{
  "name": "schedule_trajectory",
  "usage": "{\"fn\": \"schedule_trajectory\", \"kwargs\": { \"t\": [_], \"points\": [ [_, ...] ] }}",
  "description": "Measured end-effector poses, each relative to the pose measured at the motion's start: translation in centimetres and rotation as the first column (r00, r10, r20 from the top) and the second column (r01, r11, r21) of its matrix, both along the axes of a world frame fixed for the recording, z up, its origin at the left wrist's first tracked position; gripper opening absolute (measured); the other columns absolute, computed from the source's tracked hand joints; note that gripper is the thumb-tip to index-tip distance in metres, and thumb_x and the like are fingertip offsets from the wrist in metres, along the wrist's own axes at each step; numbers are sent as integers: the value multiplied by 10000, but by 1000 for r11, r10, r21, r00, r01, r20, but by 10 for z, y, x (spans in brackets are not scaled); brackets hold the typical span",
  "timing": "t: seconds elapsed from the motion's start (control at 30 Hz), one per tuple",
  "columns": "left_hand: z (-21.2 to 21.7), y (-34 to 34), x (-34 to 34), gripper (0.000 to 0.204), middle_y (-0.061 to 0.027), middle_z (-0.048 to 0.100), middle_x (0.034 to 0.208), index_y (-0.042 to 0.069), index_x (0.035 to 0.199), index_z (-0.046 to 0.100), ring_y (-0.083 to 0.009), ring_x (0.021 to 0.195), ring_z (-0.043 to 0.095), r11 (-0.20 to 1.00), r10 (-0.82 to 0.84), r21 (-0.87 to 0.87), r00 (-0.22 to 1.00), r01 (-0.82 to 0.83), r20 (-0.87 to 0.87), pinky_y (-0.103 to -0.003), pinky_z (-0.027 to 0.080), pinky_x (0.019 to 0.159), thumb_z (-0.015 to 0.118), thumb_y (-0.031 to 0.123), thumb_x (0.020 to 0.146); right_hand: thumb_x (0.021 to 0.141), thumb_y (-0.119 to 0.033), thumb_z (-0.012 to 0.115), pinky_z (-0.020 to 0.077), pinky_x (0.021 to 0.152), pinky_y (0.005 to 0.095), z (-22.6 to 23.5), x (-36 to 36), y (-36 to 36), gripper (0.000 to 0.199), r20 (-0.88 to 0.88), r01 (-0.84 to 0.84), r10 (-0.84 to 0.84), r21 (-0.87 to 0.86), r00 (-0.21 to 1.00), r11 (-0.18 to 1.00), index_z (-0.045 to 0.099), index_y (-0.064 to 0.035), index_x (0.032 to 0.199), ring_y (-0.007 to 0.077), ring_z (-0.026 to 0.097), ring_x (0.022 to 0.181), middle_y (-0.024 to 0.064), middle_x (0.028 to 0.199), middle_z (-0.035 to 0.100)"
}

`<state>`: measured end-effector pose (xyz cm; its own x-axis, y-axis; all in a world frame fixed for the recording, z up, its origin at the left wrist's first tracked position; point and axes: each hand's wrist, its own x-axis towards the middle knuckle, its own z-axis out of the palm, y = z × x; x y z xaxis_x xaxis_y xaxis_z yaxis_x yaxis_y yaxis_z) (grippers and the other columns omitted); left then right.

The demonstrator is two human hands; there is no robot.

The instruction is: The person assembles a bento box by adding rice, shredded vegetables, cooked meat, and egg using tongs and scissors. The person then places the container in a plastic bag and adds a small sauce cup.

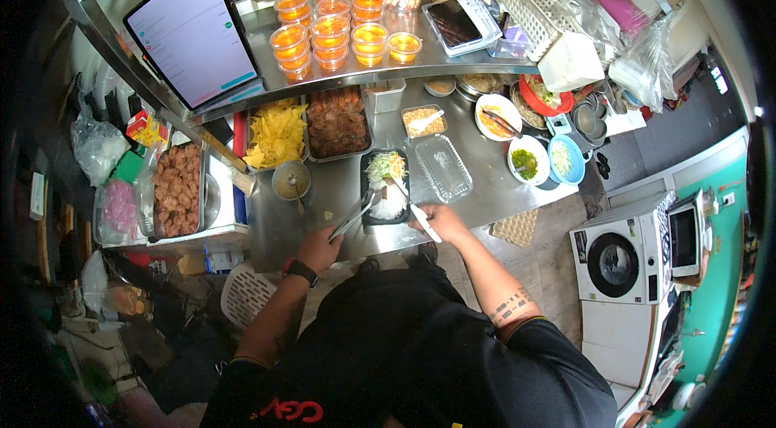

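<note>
Left hand (318,248) fingers clamp metal tongs (356,215), long axis angling up-right into black tray (385,220); right hand (440,222) pinches white utensil (422,220) at tray's right edge

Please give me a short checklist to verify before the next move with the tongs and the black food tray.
1. Left hand grips the metal tongs: ok.
2. Tong tips reach the black food tray: ok, at its lower left edge.
3. Right hand holds a white utensil: ok; its kind, cannot tell.
4. Tray already holds rice and shredded salad: ok.
5. Clear lid lies beside the tray, not on it: ok.
6. Tray stands fully on the steel counter: ok.
</note>
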<state>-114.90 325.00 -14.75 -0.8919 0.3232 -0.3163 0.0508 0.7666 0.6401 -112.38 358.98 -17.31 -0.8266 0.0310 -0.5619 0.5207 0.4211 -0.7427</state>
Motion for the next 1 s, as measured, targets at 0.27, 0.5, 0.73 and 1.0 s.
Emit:
{"fn": "schedule_trajectory", "kwargs": {
  "t": [0.27, 0.5, 0.73, 1.0],
  "points": [
    [-8, 0, 3, 463, -260, 707, 1104, -1, 1297, 635, -402, 998, 693, 997, -21, -73, 998, 25, 58, -468, 541, 849, 628, 342, 985, 830, -232, 841, 459, 503, 260, -38, 12, -12, 282, 78, 70, -58, -163, 995, 984, 762, -49, 1030, 82, 570, 539, -1, 686, 664],
    [18, -12, -31, 375, -275, 700, 1001, -16, 1118, 658, -452, 964, 670, 990, 141, 26, 968, -138, -207, -525, 531, 855, 641, 319, 949, 838, -251, 841, 497, 626, 263, -27, 18, -14, 316, 45, 60, -56, -94, 997, 994, 765, -53, 1071, 78, 609, 675, 15, 803, 724],
    [12, -31, -166, 252, -252, 685, 1129, 40, 1148, 657, -423, 1006, 680, 887, 4, -424, 922, -183, -388, -515, 549, 869, 569, 134, 932, 861, -203, 829, 489, 650, 240, 2, 35, -20, 303, 0, 83, -85, -214, 996, 973, 750, -44, 1107, 58, 622, 720, 5, 874, 743],
    [14, -37, -204, 312, -234, 703, 1128, 92, 1202, 697, -408, 1064, 672, 877, -108, -479, 958, -35, -267, -484, 537, 923, 592, 174, 920, 856, -174, 836, 468, 547, 241, -17, 62, -6, 310, 18, 96, -94, -182, 995, 979, 741, -48, 1123, 50, 593, 640, 2, 843, 730]
  ]
}}
